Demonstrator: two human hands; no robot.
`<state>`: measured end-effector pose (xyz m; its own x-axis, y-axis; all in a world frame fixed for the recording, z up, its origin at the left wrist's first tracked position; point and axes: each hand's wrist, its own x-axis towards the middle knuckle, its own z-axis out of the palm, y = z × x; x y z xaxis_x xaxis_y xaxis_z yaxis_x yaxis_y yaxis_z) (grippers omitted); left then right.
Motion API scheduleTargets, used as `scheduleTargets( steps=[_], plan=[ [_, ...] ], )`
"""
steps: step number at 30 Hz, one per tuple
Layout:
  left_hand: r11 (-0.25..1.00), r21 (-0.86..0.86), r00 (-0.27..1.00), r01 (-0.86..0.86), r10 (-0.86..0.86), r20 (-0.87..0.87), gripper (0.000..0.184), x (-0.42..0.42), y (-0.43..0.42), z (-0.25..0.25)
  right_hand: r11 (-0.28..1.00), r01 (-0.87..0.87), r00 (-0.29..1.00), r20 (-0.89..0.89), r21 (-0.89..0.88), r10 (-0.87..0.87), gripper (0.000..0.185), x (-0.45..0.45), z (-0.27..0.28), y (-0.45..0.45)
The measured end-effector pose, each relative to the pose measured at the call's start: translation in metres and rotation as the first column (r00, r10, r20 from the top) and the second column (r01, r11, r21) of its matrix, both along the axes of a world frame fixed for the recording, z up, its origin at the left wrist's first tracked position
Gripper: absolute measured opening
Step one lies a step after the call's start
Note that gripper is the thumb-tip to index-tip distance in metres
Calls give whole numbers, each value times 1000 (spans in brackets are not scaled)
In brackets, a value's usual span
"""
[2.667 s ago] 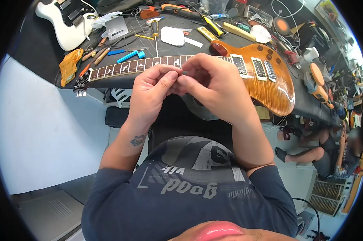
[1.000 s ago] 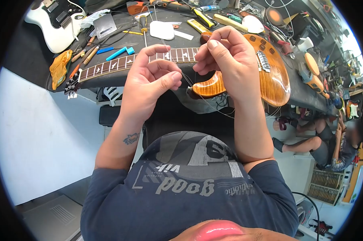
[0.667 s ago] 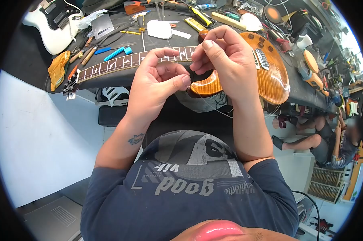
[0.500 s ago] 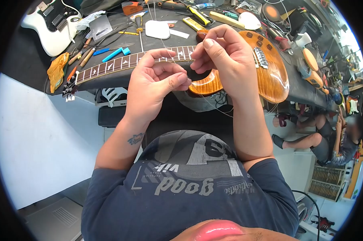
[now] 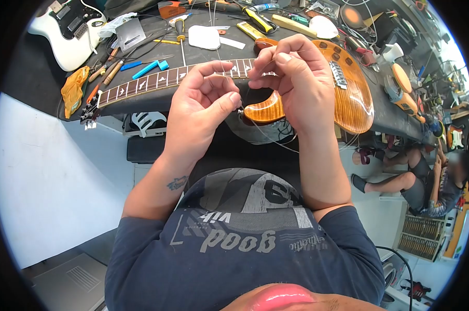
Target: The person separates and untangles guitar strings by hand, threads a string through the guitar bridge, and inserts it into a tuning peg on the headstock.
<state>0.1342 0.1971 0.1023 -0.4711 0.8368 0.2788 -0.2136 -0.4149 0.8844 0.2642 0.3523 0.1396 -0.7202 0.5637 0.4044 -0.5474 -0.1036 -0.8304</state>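
Thin wire strings [image 5: 273, 141] loop between and below my hands, and some rise past the white pad. My left hand [image 5: 206, 101] has curled fingers, thumb and fingers gathered around a string. Pinched between thumb and forefinger, my right hand [image 5: 299, 78] holds a string too. Behind both hands lies an amber guitar [image 5: 355, 101] on the dark bench, its fretted neck [image 5: 146, 83] pointing left. No strings run along the fretboard that I can make out. My right hand hides part of the guitar's body.
Around the guitar are a screwdriver [image 5: 180, 33], a white pad [image 5: 204, 38], a blue string winder [image 5: 151, 68], an orange cloth [image 5: 74, 90] and a white guitar [image 5: 63, 39]. A seated person [image 5: 437, 181] is at the far right.
My hands have come apart from where they met over the neck, with strings now visible between them. The view has shifted slightly, and my right hand has tilted a little most recently.
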Motion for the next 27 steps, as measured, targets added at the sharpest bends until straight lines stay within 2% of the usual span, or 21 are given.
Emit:
scheduleTargets(
  steps=[4, 7, 15, 18, 21, 27],
  plan=[
    [999, -5, 999, 32, -32, 12, 47, 1, -1, 0, 990, 36, 996, 72, 136, -46, 8, 3, -3, 0],
    [999, -40, 1000, 4, -4, -8, 51, 3, -2, 8, 958, 147, 982, 76, 245, -171, 9, 6, -2, -2],
    [997, -64, 991, -49, 41, -125, 55, -2, -4, 6, 971, 144, 989, 10, 190, -149, 10, 9, -1, 8],
    [998, -49, 995, -33, 28, -99, 55, -2, -2, 1, 972, 141, 990, -4, 188, -142, 10, 9, -2, 11],
    [993, -118, 1000, 4, -2, 22, 56, 0, -5, 8, 975, 140, 990, 0, 173, -142, 10, 8, -3, 11],
    [994, -106, 990, 41, -25, 142, 58, 0, -5, 13, 974, 149, 989, -4, 172, -150, 11, 10, -3, 11]
  ],
)
